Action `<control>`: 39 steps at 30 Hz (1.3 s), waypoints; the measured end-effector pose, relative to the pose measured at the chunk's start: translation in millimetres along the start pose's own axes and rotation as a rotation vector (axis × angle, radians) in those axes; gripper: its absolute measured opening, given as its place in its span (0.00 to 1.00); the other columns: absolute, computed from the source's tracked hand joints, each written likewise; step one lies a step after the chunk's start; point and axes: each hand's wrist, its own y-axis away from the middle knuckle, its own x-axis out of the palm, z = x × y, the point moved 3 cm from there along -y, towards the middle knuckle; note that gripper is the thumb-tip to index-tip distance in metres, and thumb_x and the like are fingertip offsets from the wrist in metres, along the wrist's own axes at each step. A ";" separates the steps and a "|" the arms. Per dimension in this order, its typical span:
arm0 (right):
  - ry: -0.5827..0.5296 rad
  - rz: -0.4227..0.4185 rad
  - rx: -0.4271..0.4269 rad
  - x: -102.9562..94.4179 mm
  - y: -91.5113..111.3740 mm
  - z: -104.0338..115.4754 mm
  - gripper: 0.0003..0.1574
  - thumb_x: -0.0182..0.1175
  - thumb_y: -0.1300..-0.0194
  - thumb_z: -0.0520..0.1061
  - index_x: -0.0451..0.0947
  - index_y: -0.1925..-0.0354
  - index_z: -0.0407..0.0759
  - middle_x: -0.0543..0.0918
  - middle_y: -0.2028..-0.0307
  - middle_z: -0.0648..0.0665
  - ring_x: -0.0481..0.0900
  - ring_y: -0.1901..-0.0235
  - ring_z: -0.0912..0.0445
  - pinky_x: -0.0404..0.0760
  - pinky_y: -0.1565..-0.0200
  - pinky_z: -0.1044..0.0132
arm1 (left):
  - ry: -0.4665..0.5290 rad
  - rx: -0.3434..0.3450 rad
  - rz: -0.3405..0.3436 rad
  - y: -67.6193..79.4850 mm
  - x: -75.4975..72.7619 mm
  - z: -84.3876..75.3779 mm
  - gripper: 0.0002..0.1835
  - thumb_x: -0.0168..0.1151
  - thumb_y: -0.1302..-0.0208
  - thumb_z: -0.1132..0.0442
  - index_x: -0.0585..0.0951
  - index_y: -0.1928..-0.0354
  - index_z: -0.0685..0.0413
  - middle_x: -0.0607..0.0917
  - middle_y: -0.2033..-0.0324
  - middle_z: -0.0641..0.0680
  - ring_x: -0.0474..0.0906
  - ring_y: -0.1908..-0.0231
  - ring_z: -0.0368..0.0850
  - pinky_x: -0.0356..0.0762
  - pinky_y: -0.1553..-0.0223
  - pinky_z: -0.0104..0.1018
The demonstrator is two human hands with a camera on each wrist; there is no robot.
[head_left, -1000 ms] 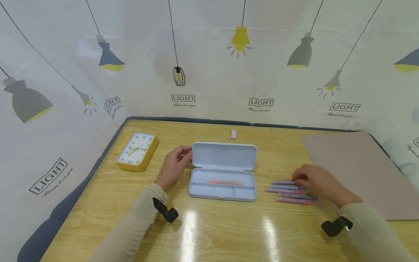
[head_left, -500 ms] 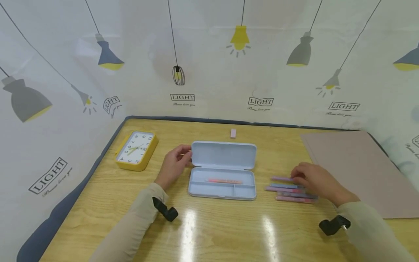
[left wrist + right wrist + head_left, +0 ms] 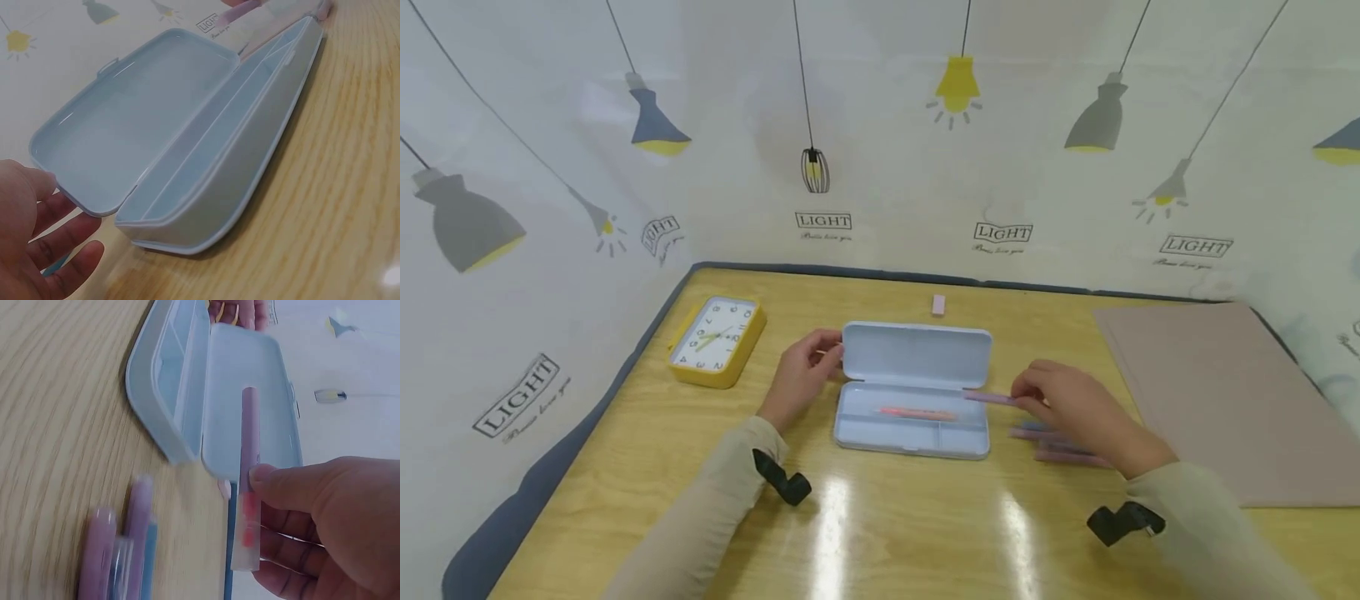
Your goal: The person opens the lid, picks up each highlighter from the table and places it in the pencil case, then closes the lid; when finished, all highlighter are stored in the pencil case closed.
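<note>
A pale blue pencil case (image 3: 917, 354) stands with its lid raised. At the left edge of that lid my left hand (image 3: 805, 375) has its thumb in front and fingers behind, as the left wrist view shows. An orange-pink pen (image 3: 917, 413) lies in the case's long back compartment. Between thumb and fingers, my right hand (image 3: 1075, 408) pinches a purple-capped pen (image 3: 250, 437) with a clear, red-filled end. In the head view the cap's tip overlaps the case's right edge. Several more pens (image 3: 97, 550) lie on the table below the right hand, partly hidden by it.
A yellow clock (image 3: 715, 342) lies at the left of the wooden table (image 3: 925, 525). A small pink eraser (image 3: 938, 305) sits behind the case. To the right is a flat pinkish board (image 3: 1217, 400). A printed sheet (image 3: 887, 125) covers the walls behind.
My right hand has lifted the purple-capped pen from the group and moved it left to the pencil case's right edge. The left hand has stayed at the lid.
</note>
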 end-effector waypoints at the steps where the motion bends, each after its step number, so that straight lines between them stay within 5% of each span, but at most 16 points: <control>1: -0.009 0.007 0.000 2.1 -3.4 3.6 0.02 0.66 0.36 0.43 0.82 0.64 0.47 0.78 0.69 0.55 0.71 0.72 0.64 0.76 0.68 0.66 | -0.002 -0.002 0.000 0.2 0.3 0.1 0.15 0.55 0.26 0.54 0.78 0.43 0.48 0.81 0.51 0.54 0.81 0.56 0.48 0.85 0.55 0.39; 18: -0.024 0.086 -0.036 42.8 -53.2 48.5 0.03 0.65 0.35 0.45 0.83 0.65 0.47 0.80 0.70 0.52 0.72 0.71 0.61 0.77 0.64 0.65 | 0.010 0.007 -0.011 0.3 -1.6 -6.0 0.15 0.54 0.26 0.55 0.78 0.43 0.51 0.81 0.51 0.55 0.81 0.55 0.50 0.85 0.53 0.41; 39: -0.017 0.083 -0.035 60.4 -59.0 66.9 0.04 0.65 0.35 0.42 0.87 0.63 0.45 0.83 0.67 0.51 0.80 0.64 0.58 0.82 0.55 0.60 | 0.008 0.024 -0.010 2.2 -0.3 -3.2 0.15 0.55 0.26 0.56 0.78 0.43 0.51 0.82 0.52 0.56 0.82 0.57 0.49 0.85 0.56 0.39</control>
